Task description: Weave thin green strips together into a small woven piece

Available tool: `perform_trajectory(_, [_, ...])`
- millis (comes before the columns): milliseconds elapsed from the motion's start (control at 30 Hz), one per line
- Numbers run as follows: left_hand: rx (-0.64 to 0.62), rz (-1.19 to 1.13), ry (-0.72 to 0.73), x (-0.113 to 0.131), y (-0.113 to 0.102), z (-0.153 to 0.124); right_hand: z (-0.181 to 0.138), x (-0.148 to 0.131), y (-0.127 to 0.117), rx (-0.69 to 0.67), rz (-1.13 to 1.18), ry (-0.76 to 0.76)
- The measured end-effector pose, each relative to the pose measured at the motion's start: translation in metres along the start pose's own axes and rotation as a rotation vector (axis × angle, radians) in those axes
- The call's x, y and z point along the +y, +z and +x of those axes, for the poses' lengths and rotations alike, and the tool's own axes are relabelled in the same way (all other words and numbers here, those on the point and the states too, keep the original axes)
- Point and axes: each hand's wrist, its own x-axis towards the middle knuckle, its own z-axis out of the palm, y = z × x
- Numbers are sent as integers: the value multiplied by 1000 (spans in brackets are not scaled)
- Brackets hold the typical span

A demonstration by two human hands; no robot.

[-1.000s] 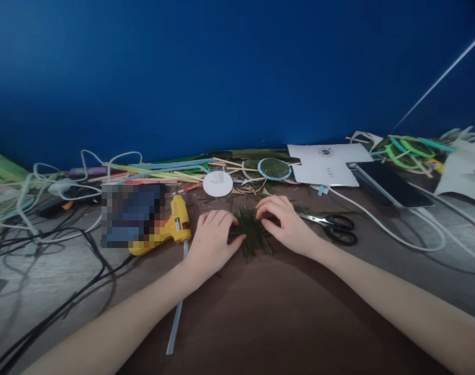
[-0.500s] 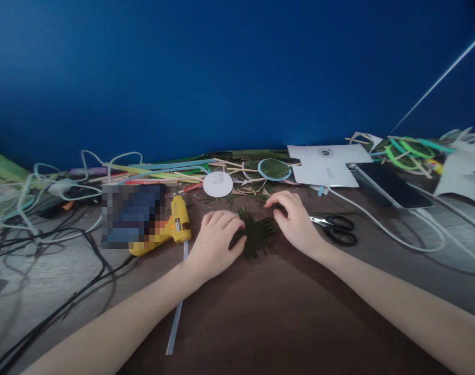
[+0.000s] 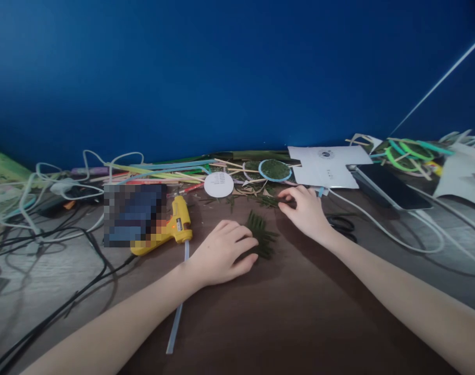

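Observation:
My left hand (image 3: 225,252) is closed over the left side of a small mat of dark green strips (image 3: 261,234), which look like cut leaf pieces crossed over one another. Its thumb and fingers hide part of the mat. Farther back and to the right, my right hand (image 3: 303,211) has thumb and index finger pinched at the end of a thin green strip (image 3: 272,200), beside a scatter of similar strips. Black-handled scissors (image 3: 342,225) lie behind my right wrist, their blades hidden.
A yellow glue gun (image 3: 178,221) with a clear glue stick (image 3: 177,323) lies left of my hands. Behind are a white paper disc (image 3: 219,185), a blue-rimmed green disc (image 3: 275,170) and a white card (image 3: 331,169). A phone (image 3: 394,185) and cables (image 3: 428,249) occupy the right.
My right hand has moved away from the green mat, back and right to the loose strips, covering more of the scissors. My left hand and the mat have shifted slightly right and nearer.

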Motion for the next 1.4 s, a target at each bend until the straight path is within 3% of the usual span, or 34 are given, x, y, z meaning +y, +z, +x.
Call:
perform_trajectory(167, [9,-57,13,0,-2,-1,4,7,2,-53,154,15])
perform_trajectory(433, [156,-123,-166,-3,-1,-1,5,9,3,55,299,2])
perform_trajectory(867, [156,-199,-338,-6,1,0,6,1,-6,-6,605,96])
perform_trajectory(1133, [26,-173,-187,-2,-4,1,4,2,-4,83,233,-84])
perform_trajectory(1400, [6,-223,-197,-2,-6,2,-1,-3,0,-87,-26,-121])
